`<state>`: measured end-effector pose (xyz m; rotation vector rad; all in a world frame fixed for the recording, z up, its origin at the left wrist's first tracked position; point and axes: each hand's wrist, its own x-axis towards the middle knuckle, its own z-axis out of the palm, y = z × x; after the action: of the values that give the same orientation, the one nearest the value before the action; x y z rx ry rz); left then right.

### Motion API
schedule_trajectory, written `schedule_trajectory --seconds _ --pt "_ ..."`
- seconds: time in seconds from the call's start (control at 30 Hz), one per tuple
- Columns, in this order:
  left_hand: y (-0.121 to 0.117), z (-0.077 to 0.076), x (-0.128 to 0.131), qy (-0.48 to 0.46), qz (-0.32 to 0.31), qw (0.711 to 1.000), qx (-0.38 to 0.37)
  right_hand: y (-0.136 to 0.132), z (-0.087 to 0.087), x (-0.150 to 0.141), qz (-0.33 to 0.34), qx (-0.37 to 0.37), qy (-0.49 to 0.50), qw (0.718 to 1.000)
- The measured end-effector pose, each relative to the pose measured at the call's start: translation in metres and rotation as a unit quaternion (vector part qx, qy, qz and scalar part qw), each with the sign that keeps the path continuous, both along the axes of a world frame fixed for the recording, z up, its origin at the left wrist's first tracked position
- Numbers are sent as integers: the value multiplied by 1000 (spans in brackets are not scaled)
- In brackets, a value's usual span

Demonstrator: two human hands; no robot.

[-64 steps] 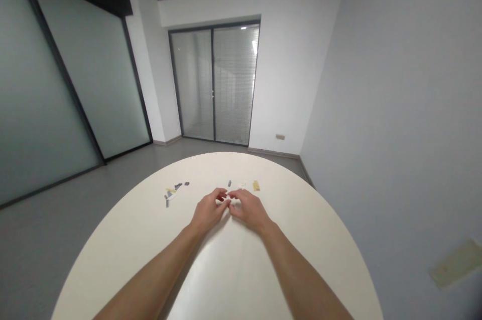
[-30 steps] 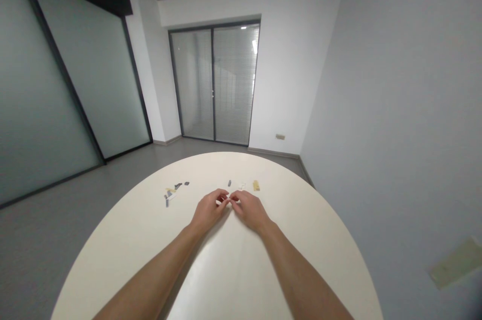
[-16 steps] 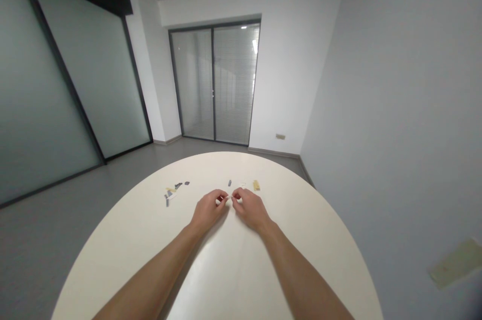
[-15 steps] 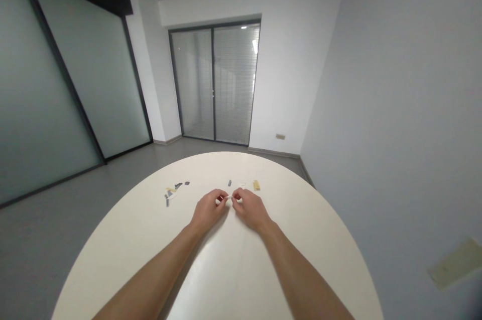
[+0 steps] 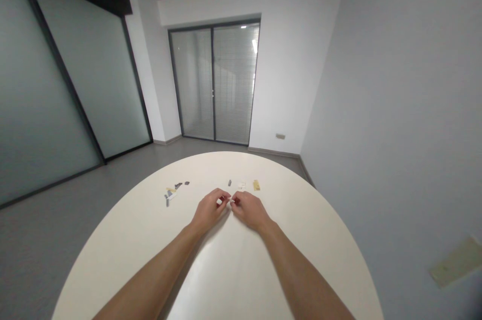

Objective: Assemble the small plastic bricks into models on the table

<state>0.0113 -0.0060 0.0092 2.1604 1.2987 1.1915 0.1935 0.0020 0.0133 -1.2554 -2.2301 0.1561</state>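
My left hand [image 5: 209, 208] and my right hand [image 5: 249, 209] meet over the middle of the round table, fingertips almost touching. Between them they pinch a small white piece [image 5: 231, 200], mostly covered by the fingers, so its exact kind does not show. Just beyond the fingertips lies a small grey piece [image 5: 229, 183]. Behind my right hand are several small white pieces [image 5: 241, 186], with a yellow piece [image 5: 256, 185] to their right.
At the left of the cream tabletop [image 5: 131, 249] lies a loose group of small parts: a dark piece [image 5: 178, 186], another dark piece [image 5: 187, 183], a white strip [image 5: 172, 196] and a grey piece [image 5: 167, 203]. A glass door [image 5: 214, 86] stands beyond the table.
Both hands stay in the same place, and their fingertips shift slightly around the white piece. It showed more plainly half a second ago. The pieces on the table have not moved.
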Motion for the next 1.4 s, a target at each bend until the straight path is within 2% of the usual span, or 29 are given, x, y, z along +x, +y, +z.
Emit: schedule_trajectory --seconds 0.53,1.1,1.4 --pt "7 -7 -3 12 46 999 -11 -2 4 -1 9 47 34 998" --pt "-4 5 2 38 71 996 -47 0 5 -1 17 68 49 996" --pt "-4 8 1 21 54 998 -40 1 4 0 13 60 49 997"
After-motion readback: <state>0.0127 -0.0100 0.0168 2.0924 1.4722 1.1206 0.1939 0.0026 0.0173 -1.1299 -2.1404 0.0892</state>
